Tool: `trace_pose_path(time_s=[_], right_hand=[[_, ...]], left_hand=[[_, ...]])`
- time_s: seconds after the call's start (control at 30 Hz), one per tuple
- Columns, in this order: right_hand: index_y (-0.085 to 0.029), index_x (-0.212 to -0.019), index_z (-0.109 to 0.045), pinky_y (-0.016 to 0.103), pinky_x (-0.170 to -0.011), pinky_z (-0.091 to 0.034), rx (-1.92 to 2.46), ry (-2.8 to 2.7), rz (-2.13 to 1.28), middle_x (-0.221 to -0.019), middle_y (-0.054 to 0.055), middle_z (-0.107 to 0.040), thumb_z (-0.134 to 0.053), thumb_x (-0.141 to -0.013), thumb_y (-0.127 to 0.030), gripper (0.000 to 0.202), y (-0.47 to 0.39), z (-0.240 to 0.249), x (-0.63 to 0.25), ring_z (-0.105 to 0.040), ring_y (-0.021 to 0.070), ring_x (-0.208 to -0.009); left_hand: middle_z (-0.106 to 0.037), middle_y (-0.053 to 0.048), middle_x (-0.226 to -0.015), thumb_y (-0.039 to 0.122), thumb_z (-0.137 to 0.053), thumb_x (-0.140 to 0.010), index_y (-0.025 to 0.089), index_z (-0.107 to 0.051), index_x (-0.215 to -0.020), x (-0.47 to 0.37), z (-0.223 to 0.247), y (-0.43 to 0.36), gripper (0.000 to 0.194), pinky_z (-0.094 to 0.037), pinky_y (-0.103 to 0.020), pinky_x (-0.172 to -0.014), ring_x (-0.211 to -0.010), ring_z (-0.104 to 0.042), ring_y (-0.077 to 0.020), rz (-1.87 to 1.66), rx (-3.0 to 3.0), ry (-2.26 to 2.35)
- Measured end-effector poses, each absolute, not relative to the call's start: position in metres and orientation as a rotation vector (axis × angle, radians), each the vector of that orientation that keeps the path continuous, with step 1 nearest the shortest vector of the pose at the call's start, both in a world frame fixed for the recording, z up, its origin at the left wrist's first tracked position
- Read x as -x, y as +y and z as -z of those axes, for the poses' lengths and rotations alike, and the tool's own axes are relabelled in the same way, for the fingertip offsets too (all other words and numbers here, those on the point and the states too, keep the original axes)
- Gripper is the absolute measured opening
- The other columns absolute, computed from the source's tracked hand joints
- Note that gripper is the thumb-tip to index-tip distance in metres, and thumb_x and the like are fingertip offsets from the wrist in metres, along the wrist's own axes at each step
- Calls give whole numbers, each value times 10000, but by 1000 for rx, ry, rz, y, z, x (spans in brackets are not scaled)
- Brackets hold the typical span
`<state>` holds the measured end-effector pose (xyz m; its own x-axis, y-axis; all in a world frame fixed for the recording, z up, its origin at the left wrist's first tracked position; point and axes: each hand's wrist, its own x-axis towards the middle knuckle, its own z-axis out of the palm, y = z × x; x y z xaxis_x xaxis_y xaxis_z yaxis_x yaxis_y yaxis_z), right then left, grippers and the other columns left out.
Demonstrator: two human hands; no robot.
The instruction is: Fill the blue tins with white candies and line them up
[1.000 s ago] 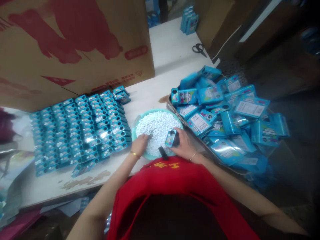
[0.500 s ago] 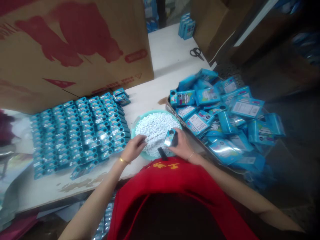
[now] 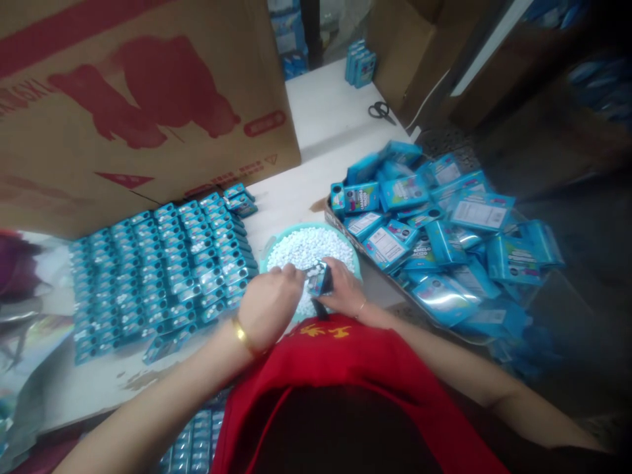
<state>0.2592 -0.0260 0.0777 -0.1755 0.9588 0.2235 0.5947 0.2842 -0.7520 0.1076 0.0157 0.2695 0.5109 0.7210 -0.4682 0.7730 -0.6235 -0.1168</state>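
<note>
My right hand (image 3: 343,288) is closed around a small blue candy box (image 3: 320,278), tilted over the bowl. At the box's near-left end, my left hand (image 3: 274,301) is closed with fingertips pinched together; several small white pieces show right by them, on or at the box. What lies inside the pinch is hidden. Below both hands stands a pale green bowl (image 3: 356,258) filled with small white candies (image 3: 311,242). A dark strip (image 3: 320,308) lies at the bowl's near edge.
Left of the bowl stand rows of small blue boxes (image 3: 162,263), some with white pieces on top. On the right, a cardboard tray (image 3: 353,238) overflows with wrapped blue packs (image 3: 434,243). Scissors (image 3: 381,112) and upright blue boxes (image 3: 360,64) lie farther back; a large carton (image 3: 197,151) stands behind.
My left hand has moved from the candies in the bowl rightward to the box. My right hand has brought the box slightly left and turned it. The view has shifted a little.
</note>
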Motion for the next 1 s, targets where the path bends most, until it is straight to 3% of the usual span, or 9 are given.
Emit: trace_pose_path(time_s=[0.07,0.17,0.3,0.43,0.53,0.63,0.73,0.83,1.0], right_hand=[[-173,-1356,-301,508,-997,-448,1431,-1812,-716,-1282,171,-508,-690,-711,-381,781,-25,-80,-258,-483,311,-1224],[-199,-1344,-310,480,-981,-464,1495,-1732,-777,-1281,146,-514,-707,-689,-407,794,-22,-85,-258,-504,293,-1201],[-167,-1312,-347,477,-945,-486,1516,-1707,-805,-1229,162,-538,-704,-665,-391,773,-20,-90,-253,-525,306,-1163],[-119,-1309,-355,492,-880,-518,1538,-1721,-801,-1144,182,-569,-667,-691,-322,721,-17,-95,-251,-557,322,-1105],[-126,-1419,-241,525,-970,-467,1469,-1875,-696,-1316,210,-489,-666,-741,-417,851,-9,-109,-279,-472,343,-1239],[-199,-1471,-211,553,-1110,-311,1418,-2174,-473,-1487,145,-345,-605,-803,-381,796,1,-129,-336,-296,329,-1384],[-256,-1459,-286,626,-1126,-204,1464,-2469,-319,-1558,75,-235,-557,-739,-160,775,3,-136,-395,-158,351,-1436],[-278,-1447,-321,635,-1119,-217,1511,-2614,-269,-1573,45,-192,-507,-610,-2,901,3,-122,-430,-98,344,-1448],[-278,-1363,-459,597,-1097,-308,1502,-2674,-298,-1522,44,-326,-459,-643,47,789,16,-104,-440,-221,308,-1428]], left_hand=[[-605,-78,-828,61,-400,-844,155,-596,-911,-103,-276,16,228,-419,-269,-524,-700,-608,-202,664,-2649,1329],[-613,-69,-876,256,-475,-876,176,-572,-1010,-87,-263,22,183,-443,-281,-553,-653,-598,-184,322,-2574,1411],[-639,-77,-934,524,-614,-777,176,-538,-1082,-88,-213,23,469,-487,-311,-715,-803,-624,-216,-83,-2276,1457],[-643,-36,-839,409,-614,-787,189,-553,-942,-104,-178,18,276,-457,-279,-684,-753,-611,-185,-38,-2114,1467],[-617,-13,-782,339,-572,-807,199,-548,-889,-98,-177,36,164,-434,-260,-651,-711,-587,-165,-36,-2175,1497],[-625,-23,-881,304,-561,-812,207,-548,-982,-69,-181,79,196,-442,-264,-698,-785,-594,-173,-102,-2302,1578],[-612,-60,-1030,282,-554,-812,204,-542,-1070,-32,-166,138,270,-450,-283,-735,-882,-606,-204,-25,-2387,1728],[-566,-92,-1172,284,-521,-841,207,-536,-1140,3,-135,194,309,-453,-288,-743,-943,-615,-224,219,-2349,1848],[-518,-151,-1251,262,-488,-869,172,-500,-1236,41,-89,247,378,-454,-328,-809,-996,-611,-268,412,-2219,1924]])
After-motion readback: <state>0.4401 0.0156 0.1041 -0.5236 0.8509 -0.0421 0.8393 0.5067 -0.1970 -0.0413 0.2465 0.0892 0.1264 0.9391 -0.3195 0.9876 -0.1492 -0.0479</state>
